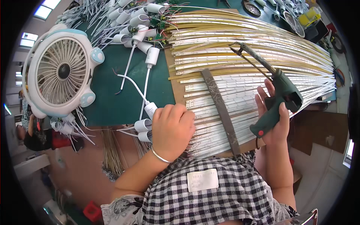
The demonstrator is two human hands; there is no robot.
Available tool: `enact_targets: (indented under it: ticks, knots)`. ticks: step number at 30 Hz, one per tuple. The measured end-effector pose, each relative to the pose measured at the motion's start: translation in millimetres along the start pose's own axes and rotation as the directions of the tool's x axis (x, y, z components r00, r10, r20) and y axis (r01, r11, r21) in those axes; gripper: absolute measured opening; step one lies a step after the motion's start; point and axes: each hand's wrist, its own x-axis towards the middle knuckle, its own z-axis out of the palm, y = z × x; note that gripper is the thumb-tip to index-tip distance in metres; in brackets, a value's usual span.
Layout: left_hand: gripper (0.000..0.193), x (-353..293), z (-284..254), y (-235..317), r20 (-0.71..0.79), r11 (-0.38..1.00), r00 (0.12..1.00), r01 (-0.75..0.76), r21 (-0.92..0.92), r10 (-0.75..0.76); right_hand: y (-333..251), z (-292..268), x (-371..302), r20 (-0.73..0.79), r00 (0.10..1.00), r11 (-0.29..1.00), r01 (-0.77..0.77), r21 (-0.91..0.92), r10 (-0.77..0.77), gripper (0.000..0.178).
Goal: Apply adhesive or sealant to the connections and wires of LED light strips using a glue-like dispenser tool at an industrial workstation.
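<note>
My right hand (275, 122) holds a green soldering gun (285, 88) by its handle, the thumb on the near side and some fingers stretched out behind. Its metal tip points up and left over the strips. At the ends of the nearest LED strips (210, 138), my left hand (171, 129) is closed with the knuckles up. What its fingers grip is hidden under them. A white lamp end cap (150, 109) with a white cable shows right beside those fingers. Two more white caps (142, 125) lie against the left side of the hand.
A dark flat bar (221, 112) lies across the strips, which rest on brown board. Left on the green table (101, 82) stands a white and blue fan (63, 73). Piled caps with cables and circuit boards (138, 20) lie at the back, near a small round tin (252, 8).
</note>
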Motion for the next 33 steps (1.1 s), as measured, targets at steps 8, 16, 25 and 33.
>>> enact_targets:
  ticks: [8,16,25,33]
  knots:
    - [0.016,1,-5,3,0.070,0.998,0.997,0.021,0.063,-0.026,11,-3,5,-0.006,0.999,0.996,-0.031,0.084,0.032,0.071]
    - [0.026,10,-48,-26,0.128,1.000,0.992,0.008,0.015,-0.010,10,-3,3,-0.021,0.999,0.997,-0.027,0.077,0.029,0.071]
    - [0.020,-31,-49,-63,0.234,0.993,0.972,-0.007,-0.121,0.035,9,3,2,-0.022,0.998,0.997,-0.059,0.051,0.060,0.073]
    - [0.018,-46,-56,-49,0.226,0.995,0.973,0.064,-0.074,-0.046,10,1,-4,0.006,0.996,0.996,-0.087,-0.001,0.087,0.076]
